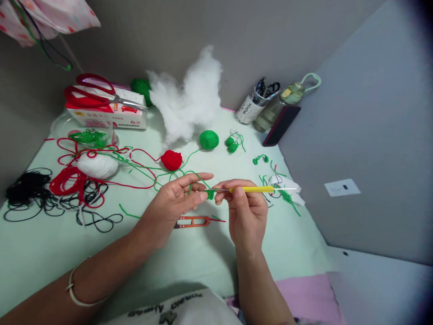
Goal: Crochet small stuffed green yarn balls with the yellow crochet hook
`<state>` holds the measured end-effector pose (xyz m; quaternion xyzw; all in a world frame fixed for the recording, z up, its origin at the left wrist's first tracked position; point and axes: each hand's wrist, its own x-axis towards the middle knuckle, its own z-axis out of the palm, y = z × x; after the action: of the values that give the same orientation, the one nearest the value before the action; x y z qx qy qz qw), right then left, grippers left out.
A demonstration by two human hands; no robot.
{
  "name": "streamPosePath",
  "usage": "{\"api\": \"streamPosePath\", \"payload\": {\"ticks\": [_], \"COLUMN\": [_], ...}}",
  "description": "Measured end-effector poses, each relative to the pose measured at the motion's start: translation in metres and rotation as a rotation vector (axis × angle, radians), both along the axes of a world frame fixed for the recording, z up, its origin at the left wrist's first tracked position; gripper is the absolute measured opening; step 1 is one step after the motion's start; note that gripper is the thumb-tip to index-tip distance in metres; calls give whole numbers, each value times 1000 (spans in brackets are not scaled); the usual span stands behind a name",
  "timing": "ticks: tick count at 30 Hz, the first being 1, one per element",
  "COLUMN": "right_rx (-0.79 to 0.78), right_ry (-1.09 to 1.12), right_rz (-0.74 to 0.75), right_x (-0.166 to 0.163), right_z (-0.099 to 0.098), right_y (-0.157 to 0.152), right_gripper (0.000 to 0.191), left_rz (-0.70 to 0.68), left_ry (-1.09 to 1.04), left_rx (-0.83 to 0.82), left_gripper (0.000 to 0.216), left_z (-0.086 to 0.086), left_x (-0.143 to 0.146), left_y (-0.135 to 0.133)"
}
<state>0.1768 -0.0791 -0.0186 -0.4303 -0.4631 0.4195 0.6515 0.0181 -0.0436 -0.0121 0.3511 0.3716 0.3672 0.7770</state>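
Observation:
My right hand (246, 208) is closed round a yellow-handled crochet hook (252, 189) that points left into a small green crochet piece (210, 194). My left hand (178, 198) pinches that green piece between thumb and fingers, with green yarn (194, 174) running over its index finger. The strand leads back across the pale green table cover (50, 243) toward a green yarn ball (209, 139). A red crochet ball (171, 160) lies just beyond my left hand. Orange thread snips (192, 221) lie on the cover under my hands.
Loose red, black and green yarn and a white ball (97, 165) lie at left. Red scissors (98, 92) rest on a box at the back. White stuffing (189, 99), a pen cup (253, 104), a bottle (280, 106) and a phone (281, 125) stand at the back right.

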Motion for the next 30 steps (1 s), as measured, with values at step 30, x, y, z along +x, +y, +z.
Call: {"api": "streamPosePath", "payload": {"ticks": [30], "right_rx": [161], "right_ry": [-218], "right_rz": [-150], "right_x": [-7], "right_z": [5], "right_y": [-1], "right_gripper": [22], "left_rz": [-3], "left_ry": [-96], "left_rx": [-98], "left_gripper": [33], "left_z": [8], "left_x": [-1], "left_y": [0]}}
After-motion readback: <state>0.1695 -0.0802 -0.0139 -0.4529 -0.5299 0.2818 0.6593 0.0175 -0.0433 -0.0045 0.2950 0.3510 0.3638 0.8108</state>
